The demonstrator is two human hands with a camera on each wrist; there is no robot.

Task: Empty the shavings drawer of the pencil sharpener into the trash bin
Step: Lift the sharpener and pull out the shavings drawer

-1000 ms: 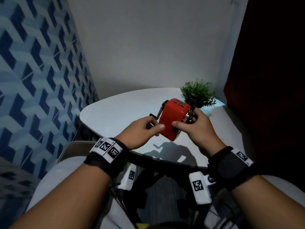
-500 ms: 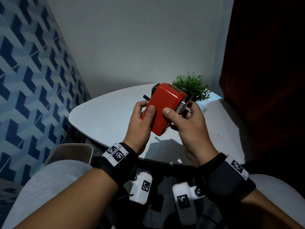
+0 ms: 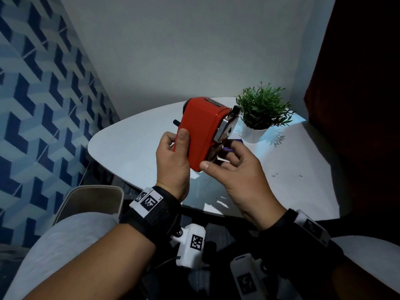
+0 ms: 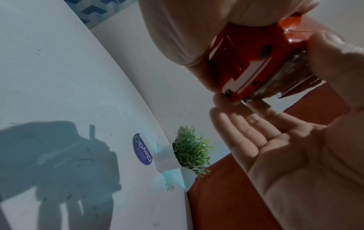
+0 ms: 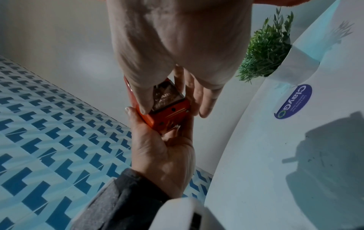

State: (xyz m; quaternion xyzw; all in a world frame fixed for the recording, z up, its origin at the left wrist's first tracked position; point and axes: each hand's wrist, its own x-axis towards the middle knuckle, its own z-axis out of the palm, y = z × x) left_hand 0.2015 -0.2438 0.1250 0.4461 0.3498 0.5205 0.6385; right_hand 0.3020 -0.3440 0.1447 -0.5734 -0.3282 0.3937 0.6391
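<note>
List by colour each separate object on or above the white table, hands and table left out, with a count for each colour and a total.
Red: 1, the pencil sharpener held by the left hand and the right hand
Green: 1, the potted plant
Purple: 1, the sticker
Total: 3

Head view: we look forward and down from above onto both hands and the white bench [image 3: 134, 144]. Left wrist view: close, from below the palm, facing the potted plant [image 4: 190, 153]. Right wrist view: close, along the hand toward the patterned wall [image 5: 49, 124]. All three share the red sharpener [image 3: 201, 131], plant and bench.
</note>
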